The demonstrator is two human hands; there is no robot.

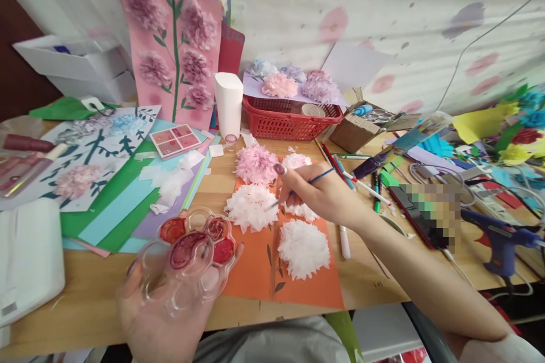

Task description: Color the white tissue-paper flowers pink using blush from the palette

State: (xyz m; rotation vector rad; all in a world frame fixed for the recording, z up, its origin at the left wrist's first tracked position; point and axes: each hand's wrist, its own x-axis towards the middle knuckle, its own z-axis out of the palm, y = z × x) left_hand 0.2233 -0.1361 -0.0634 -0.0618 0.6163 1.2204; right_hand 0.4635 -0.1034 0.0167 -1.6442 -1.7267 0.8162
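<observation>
The right hand (313, 193) is closed on a thin brush (322, 176) with a blue handle, its fingers pinched together near the bristle end. The tip points at the right edge of a white paper flower (250, 208); whether it touches the petals, I cannot tell. That flower sits on the left half of a sheet of orange paper (247, 278) on a wooden table (89, 295). Just above it is a pink flower (255, 164). On the right half, a full white flower (304, 249) lies lowest, and two paler ones are partly covered by the hand.

The left hand (166, 323) grips a clear plastic palette (210, 283) from below, fingers at its edges, to the left of the orange paper. Several of its round wells hold red and pinkish-red paint.

Behind the flowers stand a white container (229, 105) and a red basket (284, 126). Farther left, a pink panel (142, 99) bears mauve flowers along a green stem. At the right lie a phone (426, 218) and a blue glue gun (500, 238).
</observation>
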